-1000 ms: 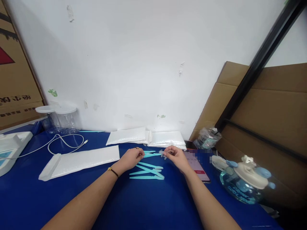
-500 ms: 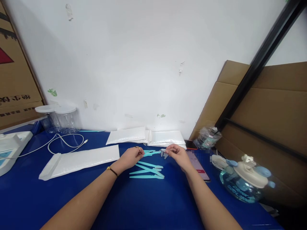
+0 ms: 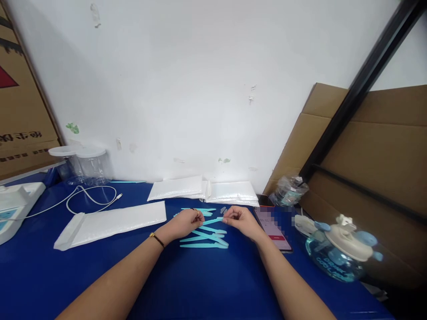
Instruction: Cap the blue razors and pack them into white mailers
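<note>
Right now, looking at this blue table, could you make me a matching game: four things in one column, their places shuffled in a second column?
1. thin turquoise plastic strip
2. long white padded envelope
3. clear plastic jars with lids
4. translucent blue water jug with cream lid

A. far left, at the back
B. far right of the blue table
C. pinched between left hand and right hand
D. lying flat, left of the left hand

Pairs: 1-C, 2-D, 3-A, 4-B.
</note>
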The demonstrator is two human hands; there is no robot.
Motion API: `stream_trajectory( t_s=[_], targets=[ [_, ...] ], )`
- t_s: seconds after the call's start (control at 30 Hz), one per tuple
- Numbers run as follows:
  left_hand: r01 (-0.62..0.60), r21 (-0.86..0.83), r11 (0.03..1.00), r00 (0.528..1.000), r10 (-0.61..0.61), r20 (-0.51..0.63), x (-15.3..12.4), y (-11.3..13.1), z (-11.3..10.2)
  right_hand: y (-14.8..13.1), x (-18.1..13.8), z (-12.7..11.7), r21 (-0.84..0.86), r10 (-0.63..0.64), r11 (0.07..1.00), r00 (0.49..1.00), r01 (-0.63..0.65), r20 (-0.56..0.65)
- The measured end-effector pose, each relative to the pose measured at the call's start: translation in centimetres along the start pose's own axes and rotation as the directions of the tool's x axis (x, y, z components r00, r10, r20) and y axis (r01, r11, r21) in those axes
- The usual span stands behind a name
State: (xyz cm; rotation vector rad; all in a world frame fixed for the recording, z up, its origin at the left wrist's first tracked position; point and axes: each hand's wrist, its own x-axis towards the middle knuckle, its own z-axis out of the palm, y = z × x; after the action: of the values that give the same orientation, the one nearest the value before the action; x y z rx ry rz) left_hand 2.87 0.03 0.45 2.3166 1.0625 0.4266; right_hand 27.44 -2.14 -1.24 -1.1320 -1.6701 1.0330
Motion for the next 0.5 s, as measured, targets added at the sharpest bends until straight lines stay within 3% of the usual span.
stream_trajectory(
  t_s=[0.17,0.33,0.4,0.5],
  targets=[
    [-0.021,0.102,0.995,1.0,0.02,0.011,0.1,-0.2,0.0,0.0,0.0,-1.2,-0.278,-0.006,0.96,0.999,0.016,0.037],
    [0.037,0.316,0.948,0.983,0.022,-0.181,0.3,-1.3,-0.7,0.3,0.1,-3.2,-0.536,-0.106,0.844,0.98,0.0,-0.167],
    [0.083,0.368,0.926,0.973,0.005,-0.232,0.4,-1.8,-0.9,0.5,0.1,-3.5,-0.609,-0.137,0.793,0.982,0.031,-0.128],
    [0.108,0.393,0.913,0.975,-0.02,-0.221,0.5,-2.2,-0.9,0.9,0.1,-3.3,-0.659,-0.104,0.75,0.994,0.056,-0.034]
  ],
)
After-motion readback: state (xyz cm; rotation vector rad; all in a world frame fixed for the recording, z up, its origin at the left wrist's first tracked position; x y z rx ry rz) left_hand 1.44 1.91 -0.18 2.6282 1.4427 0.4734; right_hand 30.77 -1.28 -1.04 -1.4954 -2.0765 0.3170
